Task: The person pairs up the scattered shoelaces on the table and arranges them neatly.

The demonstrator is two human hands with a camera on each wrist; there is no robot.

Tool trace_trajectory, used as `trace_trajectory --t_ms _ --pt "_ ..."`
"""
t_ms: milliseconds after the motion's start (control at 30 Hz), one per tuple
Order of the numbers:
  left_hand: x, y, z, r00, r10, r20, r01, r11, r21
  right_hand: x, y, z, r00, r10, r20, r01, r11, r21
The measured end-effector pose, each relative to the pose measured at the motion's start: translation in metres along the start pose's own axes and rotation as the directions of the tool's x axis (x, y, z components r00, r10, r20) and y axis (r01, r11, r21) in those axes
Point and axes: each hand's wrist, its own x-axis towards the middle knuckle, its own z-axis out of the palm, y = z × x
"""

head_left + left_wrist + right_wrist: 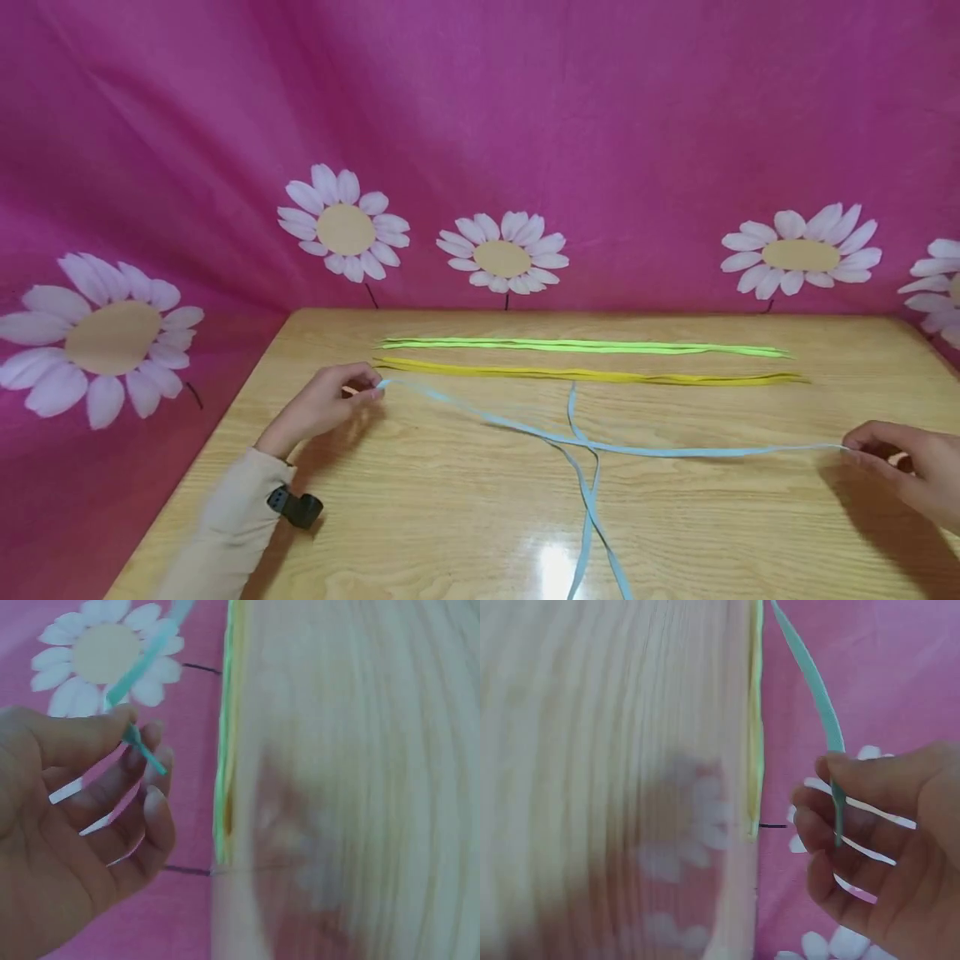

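Note:
A light blue flat shoelace (675,453) is stretched from hand to hand across the wooden table, sagging slightly. My left hand (322,408) pinches one end between thumb and fingertips; the narrow tip (154,759) sticks out past them in the left wrist view. At the right, my right hand (911,467) pinches the other end, and its thin tip (838,825) hangs below the thumb in the right wrist view. Beneath the stretched lace, more light blue lace (588,500) lies on the table in crossing strands that run out of the bottom of the head view.
Bright green shoelaces (585,346) lie straight along the table's (450,517) back edge. Yellow shoelaces (585,375) lie parallel in front of them. A pink cloth (600,125) with printed daisies hangs behind and at the left. A black device (296,506) is strapped at the left wrist.

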Motion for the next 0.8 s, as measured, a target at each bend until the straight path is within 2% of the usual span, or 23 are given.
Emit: trace_trajectory --t_ms 33,100,233,300,367,433,500,567,667,733,800 --pt "0.003 -0.003 0.004 1.0 0.001 -0.005 -0.001 1.0 -0.003 0.004 -0.006 0.0 0.999 0.029 0.017 -0.027 0.994 -0.107" --pt "0.007 -0.005 0.011 1.0 -0.002 -0.005 0.003 1.0 0.024 0.007 -0.012 0.004 0.997 0.071 0.038 -0.061 0.974 -0.218" --pt "0.009 -0.001 0.023 1.0 0.029 0.01 -0.031 0.983 0.181 0.003 -0.012 0.012 0.995 0.049 0.084 -0.03 0.977 -0.213" --pt "0.009 0.01 0.033 0.993 0.115 0.033 -0.12 0.962 0.246 0.0 -0.014 0.017 0.996 0.003 0.092 0.014 0.983 -0.185" --pt "0.007 0.03 0.049 0.975 0.211 0.072 -0.222 0.939 0.261 0.001 -0.022 0.023 0.994 -0.064 0.09 0.076 0.988 -0.137" --pt "0.007 0.055 0.069 0.941 0.315 0.125 -0.337 0.909 0.245 0.006 -0.036 0.031 0.987 -0.128 0.092 0.136 0.987 -0.085" --pt "0.01 0.082 0.091 0.896 0.392 0.207 -0.437 0.863 0.255 0.013 -0.052 0.039 0.975 -0.205 0.087 0.209 0.977 -0.033" --pt "0.013 0.105 0.113 0.84 0.449 0.305 -0.533 0.792 0.299 0.02 -0.068 0.048 0.962 -0.254 0.102 0.255 0.967 0.012" --pt "0.02 0.129 0.138 0.747 0.479 0.461 -0.654 0.655 0.38 0.028 -0.087 0.058 0.939 -0.312 0.145 0.301 0.949 0.093" --pt "0.025 0.139 0.147 0.709 0.459 0.536 -0.689 0.612 0.387 0.031 -0.095 0.063 0.926 -0.338 0.165 0.316 0.937 0.149" --pt "0.029 0.143 0.152 0.686 0.442 0.577 -0.704 0.604 0.373 0.033 -0.1 0.066 0.916 -0.359 0.179 0.325 0.925 0.196"
